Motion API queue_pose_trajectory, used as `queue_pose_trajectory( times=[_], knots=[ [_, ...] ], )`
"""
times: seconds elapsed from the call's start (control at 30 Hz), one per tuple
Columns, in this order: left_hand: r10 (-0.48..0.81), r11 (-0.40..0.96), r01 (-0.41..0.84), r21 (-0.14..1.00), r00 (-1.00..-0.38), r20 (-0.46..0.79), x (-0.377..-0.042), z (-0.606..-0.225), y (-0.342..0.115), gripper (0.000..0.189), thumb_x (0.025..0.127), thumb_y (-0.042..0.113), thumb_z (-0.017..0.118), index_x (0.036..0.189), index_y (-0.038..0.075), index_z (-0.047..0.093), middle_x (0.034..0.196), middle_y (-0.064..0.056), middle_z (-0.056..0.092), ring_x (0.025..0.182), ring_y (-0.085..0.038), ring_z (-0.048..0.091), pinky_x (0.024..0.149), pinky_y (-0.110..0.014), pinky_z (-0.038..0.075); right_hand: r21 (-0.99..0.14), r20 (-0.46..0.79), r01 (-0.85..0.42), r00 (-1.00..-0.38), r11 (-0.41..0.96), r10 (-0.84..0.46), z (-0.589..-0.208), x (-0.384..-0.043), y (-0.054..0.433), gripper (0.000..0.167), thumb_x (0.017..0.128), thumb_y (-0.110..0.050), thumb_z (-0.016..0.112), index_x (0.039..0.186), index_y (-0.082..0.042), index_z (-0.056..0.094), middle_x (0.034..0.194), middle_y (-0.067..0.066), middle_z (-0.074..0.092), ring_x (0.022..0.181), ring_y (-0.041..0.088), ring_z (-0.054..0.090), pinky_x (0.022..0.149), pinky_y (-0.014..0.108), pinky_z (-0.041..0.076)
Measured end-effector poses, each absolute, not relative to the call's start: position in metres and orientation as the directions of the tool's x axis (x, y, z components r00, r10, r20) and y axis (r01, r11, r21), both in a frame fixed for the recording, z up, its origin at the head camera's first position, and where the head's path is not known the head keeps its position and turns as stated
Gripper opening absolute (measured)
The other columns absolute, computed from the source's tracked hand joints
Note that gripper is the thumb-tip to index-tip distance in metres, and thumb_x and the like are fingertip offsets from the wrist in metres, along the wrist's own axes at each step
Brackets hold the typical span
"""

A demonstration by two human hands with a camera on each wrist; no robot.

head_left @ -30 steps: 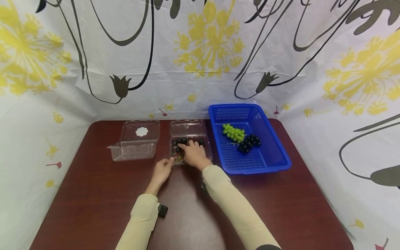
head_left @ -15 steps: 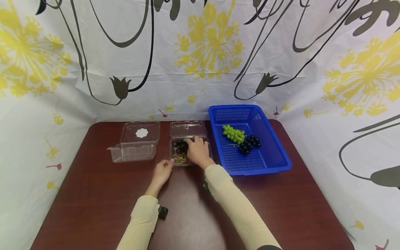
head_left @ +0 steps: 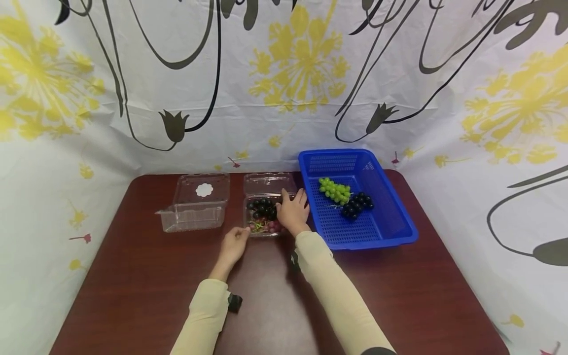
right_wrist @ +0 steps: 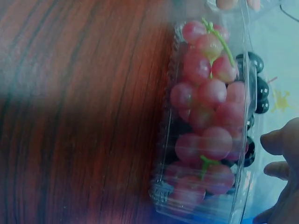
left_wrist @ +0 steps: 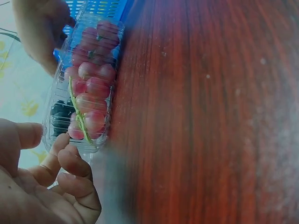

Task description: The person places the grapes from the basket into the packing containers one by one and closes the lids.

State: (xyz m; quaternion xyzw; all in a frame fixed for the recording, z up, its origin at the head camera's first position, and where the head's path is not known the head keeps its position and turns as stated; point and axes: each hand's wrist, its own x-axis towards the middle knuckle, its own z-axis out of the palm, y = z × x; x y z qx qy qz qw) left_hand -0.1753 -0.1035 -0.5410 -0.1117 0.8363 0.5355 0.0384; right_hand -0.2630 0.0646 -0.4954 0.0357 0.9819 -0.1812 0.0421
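Observation:
A clear plastic clamshell box [head_left: 266, 235] stands with its lid folded back, holding red grapes [right_wrist: 210, 93] on a green stem and black grapes [head_left: 264, 203]. At its front left corner my left hand [head_left: 233, 245] pinches the rim between thumb and index finger; the other fingers curl below, as the left wrist view shows. My right hand [head_left: 293, 213] hovers over the box's right side with fingers spread, and nothing shows in its grasp. In the right wrist view its fingertips [right_wrist: 271, 141] are beside the rim, near the black grapes.
Right of the box stands a blue plastic basket [head_left: 401, 222] with a green grape bunch [head_left: 335, 191] and a black grape bunch [head_left: 356, 205]. To the left is a second clear clamshell box [head_left: 195, 217] with its lid up. A patterned white cloth [head_left: 248, 123] hangs behind the table.
My right hand has moved right and lifted off the black grapes, its fingers spreading toward the box's right edge. More grapes show now. My left hand stays at the box's corner.

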Motion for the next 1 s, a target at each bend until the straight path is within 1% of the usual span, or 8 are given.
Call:
queue_pose_trajectory(
  times=[0.23,0.33,0.47,0.6,0.73,0.9,0.97,1.0],
  knots=[
    [-0.127,0.384,-0.222,0.896,-0.974,-0.187,-0.176,-0.543,-0.100,0.037,0.101,0.035,0.049,0.109,0.002,0.063,0.094,-0.014,0.063,0.081,-0.022,0.056,0.070,-0.033,0.045,-0.440,-0.138,0.142,-0.986,0.887,0.090,-0.503,-0.271,0.076,0.053,0.101,-0.040,0.045,0.150,-0.024,0.033,0.156,0.029,0.015,0.146,0.043,0.015,0.112,0.060,0.026],
    [-0.113,0.385,-0.204,0.900,-0.978,-0.174,-0.177,-0.543,-0.099,0.037,0.101,0.034,0.048,0.108,0.000,0.063,0.092,-0.015,0.063,0.079,-0.022,0.055,0.069,-0.034,0.044,-0.472,-0.129,0.152,-0.986,0.868,0.102,-0.503,-0.273,0.078,0.050,0.101,-0.041,0.044,0.148,-0.022,0.037,0.155,0.029,0.018,0.145,0.044,0.018,0.110,0.061,0.028],
    [-0.109,0.382,-0.197,0.903,-0.980,-0.167,-0.176,-0.542,-0.098,0.040,0.101,0.033,0.048,0.113,-0.002,0.061,0.101,-0.020,0.063,0.090,-0.029,0.059,0.078,-0.043,0.049,-0.528,-0.128,0.175,-0.984,0.831,0.127,-0.504,-0.276,0.079,0.048,0.102,-0.042,0.042,0.142,-0.017,0.042,0.154,0.026,0.023,0.143,0.043,0.022,0.110,0.062,0.026],
    [-0.110,0.371,-0.209,0.905,-0.977,-0.181,-0.175,-0.545,-0.099,0.043,0.102,0.036,0.046,0.118,-0.002,0.058,0.113,-0.022,0.062,0.105,-0.034,0.059,0.089,-0.050,0.047,-0.585,-0.141,0.204,-0.979,0.785,0.149,-0.504,-0.280,0.078,0.046,0.102,-0.042,0.042,0.137,-0.013,0.045,0.148,0.024,0.032,0.139,0.043,0.027,0.109,0.064,0.023],
    [-0.113,0.368,-0.207,0.907,-0.978,-0.177,-0.173,-0.544,-0.099,0.043,0.102,0.035,0.045,0.118,-0.002,0.058,0.112,-0.023,0.062,0.105,-0.035,0.059,0.089,-0.050,0.046,-0.630,-0.153,0.235,-0.972,0.740,0.178,-0.505,-0.283,0.076,0.044,0.102,-0.041,0.042,0.135,-0.012,0.048,0.144,0.021,0.038,0.137,0.043,0.030,0.108,0.064,0.022],
    [-0.123,0.360,-0.205,0.910,-0.978,-0.171,-0.173,-0.543,-0.100,0.041,0.102,0.033,0.046,0.117,-0.003,0.058,0.112,-0.023,0.062,0.105,-0.036,0.059,0.089,-0.050,0.047,-0.692,-0.163,0.256,-0.966,0.675,0.199,-0.506,-0.287,0.075,0.042,0.102,-0.038,0.042,0.134,-0.013,0.054,0.149,0.019,0.035,0.138,0.044,0.029,0.107,0.063,0.024],
    [-0.126,0.360,-0.198,0.911,-0.979,-0.163,-0.175,-0.543,-0.101,0.038,0.102,0.031,0.047,0.115,-0.003,0.057,0.110,-0.023,0.062,0.102,-0.034,0.059,0.086,-0.049,0.047,-0.708,-0.134,0.239,-0.969,0.664,0.207,-0.506,-0.290,0.077,0.040,0.101,-0.036,0.043,0.131,-0.015,0.058,0.149,0.017,0.038,0.138,0.041,0.033,0.107,0.061,0.028],
    [-0.128,0.361,-0.198,0.911,-0.978,-0.162,-0.175,-0.543,-0.102,0.037,0.102,0.031,0.047,0.115,-0.003,0.057,0.109,-0.022,0.062,0.099,-0.033,0.059,0.084,-0.047,0.047,-0.724,-0.105,0.217,-0.973,0.655,0.206,-0.507,-0.292,0.078,0.038,0.101,-0.034,0.045,0.129,-0.015,0.061,0.146,0.016,0.043,0.137,0.039,0.036,0.107,0.058,0.030]
  ],
)
